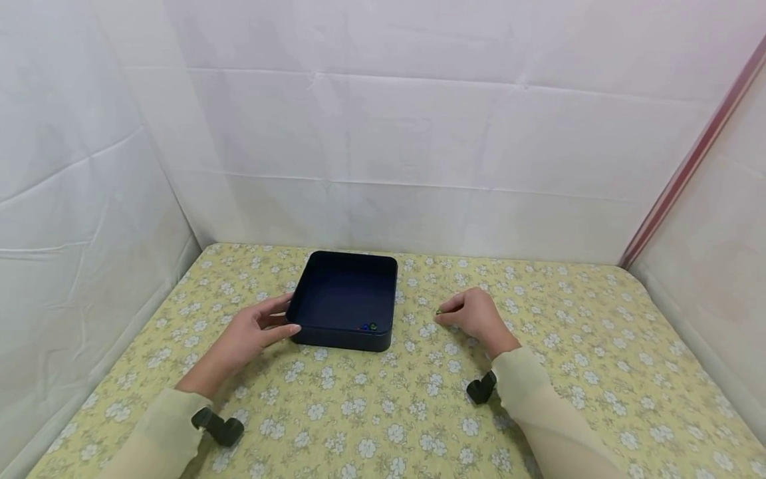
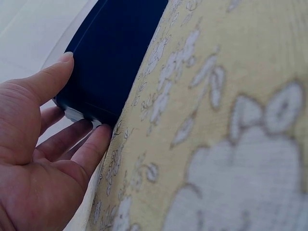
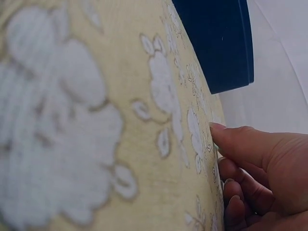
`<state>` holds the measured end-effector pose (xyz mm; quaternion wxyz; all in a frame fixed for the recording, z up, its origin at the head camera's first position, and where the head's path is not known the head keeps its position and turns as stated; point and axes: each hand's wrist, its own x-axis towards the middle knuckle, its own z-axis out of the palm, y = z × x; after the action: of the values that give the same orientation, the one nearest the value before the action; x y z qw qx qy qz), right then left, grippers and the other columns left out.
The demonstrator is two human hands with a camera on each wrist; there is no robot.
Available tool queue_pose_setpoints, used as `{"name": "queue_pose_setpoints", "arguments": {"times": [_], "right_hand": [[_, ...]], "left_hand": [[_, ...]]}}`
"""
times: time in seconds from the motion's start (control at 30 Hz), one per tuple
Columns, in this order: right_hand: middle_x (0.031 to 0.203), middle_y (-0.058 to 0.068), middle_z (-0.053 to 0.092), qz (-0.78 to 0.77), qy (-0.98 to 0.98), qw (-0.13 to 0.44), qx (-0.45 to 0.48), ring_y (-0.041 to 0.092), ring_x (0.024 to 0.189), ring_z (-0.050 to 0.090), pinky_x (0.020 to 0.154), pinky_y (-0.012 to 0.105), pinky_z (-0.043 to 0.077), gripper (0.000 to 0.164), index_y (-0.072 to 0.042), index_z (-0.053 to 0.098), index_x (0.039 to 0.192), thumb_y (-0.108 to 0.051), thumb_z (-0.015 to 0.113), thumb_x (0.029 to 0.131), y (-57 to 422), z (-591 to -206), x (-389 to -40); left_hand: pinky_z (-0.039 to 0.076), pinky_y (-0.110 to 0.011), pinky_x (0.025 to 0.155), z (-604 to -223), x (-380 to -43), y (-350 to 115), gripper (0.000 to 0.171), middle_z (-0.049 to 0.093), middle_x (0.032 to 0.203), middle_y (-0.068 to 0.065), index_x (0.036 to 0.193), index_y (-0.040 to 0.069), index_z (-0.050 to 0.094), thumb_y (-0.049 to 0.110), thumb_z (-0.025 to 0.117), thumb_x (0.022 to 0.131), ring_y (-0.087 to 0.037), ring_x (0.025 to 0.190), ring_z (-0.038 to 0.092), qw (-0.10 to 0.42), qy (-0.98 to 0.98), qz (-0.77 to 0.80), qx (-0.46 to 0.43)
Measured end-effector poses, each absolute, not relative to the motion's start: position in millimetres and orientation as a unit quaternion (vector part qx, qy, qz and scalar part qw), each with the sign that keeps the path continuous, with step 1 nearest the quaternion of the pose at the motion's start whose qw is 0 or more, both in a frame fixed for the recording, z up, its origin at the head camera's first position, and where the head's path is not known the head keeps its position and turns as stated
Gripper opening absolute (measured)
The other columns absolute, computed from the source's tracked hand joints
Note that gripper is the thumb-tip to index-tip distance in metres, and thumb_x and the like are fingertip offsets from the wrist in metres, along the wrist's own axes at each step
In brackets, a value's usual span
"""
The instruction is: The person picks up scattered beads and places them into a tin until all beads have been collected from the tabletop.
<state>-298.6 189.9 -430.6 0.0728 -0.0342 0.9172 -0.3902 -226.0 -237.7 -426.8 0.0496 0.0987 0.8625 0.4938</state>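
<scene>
A dark blue square tray [image 1: 343, 338] with raised walls sits on the cloth. My left hand [image 1: 257, 329] holds its near left corner, thumb on the front side and fingers against the left wall. In the left wrist view the tray [image 2: 113, 53] fills the space past the thumb [image 2: 57, 74]. Inside the near right corner lie a green marble [image 1: 374, 326], a blue marble [image 1: 366, 326] and a tiny red speck. Right of the tray, my right hand [image 1: 473, 314] pinches a small greenish marble [image 1: 439, 312] low over the cloth; the fingers mostly hide it.
A yellow cloth with white flowers [image 1: 395, 406] covers the table. White sheeting [image 1: 383, 133] hangs behind and at both sides, with a reddish strip [image 1: 694, 159] at the right corner. A black wrist mount [image 1: 218, 426] is on the left sleeve, another mount [image 1: 481, 388] on the right.
</scene>
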Motion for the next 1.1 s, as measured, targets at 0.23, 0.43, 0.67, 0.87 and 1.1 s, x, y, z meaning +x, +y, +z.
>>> {"name": "queue_pose_setpoints", "arguments": {"times": [0.23, 0.43, 0.67, 0.87, 1.1], "right_hand": [[0.118, 0.009, 0.074, -0.392, 0.916, 0.078, -0.029, 0.025, 0.100, 0.070, 0.080, 0.039, 0.061, 0.021, -0.014, 0.083, 0.105, -0.024, 0.084, 0.087, 189.1, -431.0, -296.0], [0.120, 0.009, 0.074, -0.395, 0.915, 0.079, -0.030, 0.025, 0.102, 0.070, 0.081, 0.040, 0.061, 0.021, -0.014, 0.082, 0.106, -0.023, 0.084, 0.087, 190.0, -430.5, -295.7], [0.118, 0.010, 0.075, -0.389, 0.917, 0.076, -0.038, 0.023, 0.098, 0.070, 0.078, 0.038, 0.061, 0.020, -0.013, 0.083, 0.105, -0.023, 0.084, 0.088, 190.4, -429.2, -297.6], [0.119, 0.011, 0.074, -0.385, 0.919, 0.076, -0.041, 0.026, 0.102, 0.070, 0.082, 0.040, 0.061, 0.020, -0.012, 0.082, 0.105, -0.022, 0.083, 0.088, 189.2, -428.6, -298.5], [0.117, 0.011, 0.075, -0.389, 0.918, 0.062, -0.046, 0.025, 0.099, 0.071, 0.079, 0.040, 0.061, 0.020, -0.011, 0.082, 0.105, -0.022, 0.083, 0.088, 188.7, -429.3, -296.9]], "left_hand": [[0.058, -0.045, 0.098, -426.8, -225.1, -237.6, 0.078, 0.046, 0.157, -0.020, 0.161, 0.017, 0.036, 0.040, 0.073, 0.096, -0.040, 0.136, 0.056, 0.049, 0.865, 0.489, 0.098], [0.058, -0.046, 0.098, -426.8, -225.0, -237.4, 0.078, 0.046, 0.157, -0.020, 0.161, 0.018, 0.036, 0.041, 0.073, 0.096, -0.039, 0.136, 0.056, 0.050, 0.865, 0.490, 0.096], [0.058, -0.046, 0.098, -425.4, -224.8, -237.3, 0.078, 0.047, 0.157, -0.020, 0.161, 0.018, 0.036, 0.042, 0.073, 0.096, -0.039, 0.135, 0.056, 0.049, 0.867, 0.486, 0.094], [0.058, -0.044, 0.098, -424.1, -223.8, -237.8, 0.078, 0.047, 0.157, -0.020, 0.161, 0.019, 0.036, 0.041, 0.073, 0.096, -0.039, 0.136, 0.056, 0.050, 0.866, 0.488, 0.095], [0.058, -0.045, 0.098, -425.3, -226.2, -238.2, 0.079, 0.046, 0.157, -0.020, 0.161, 0.018, 0.036, 0.042, 0.073, 0.096, -0.040, 0.136, 0.055, 0.053, 0.868, 0.485, 0.097]]}}
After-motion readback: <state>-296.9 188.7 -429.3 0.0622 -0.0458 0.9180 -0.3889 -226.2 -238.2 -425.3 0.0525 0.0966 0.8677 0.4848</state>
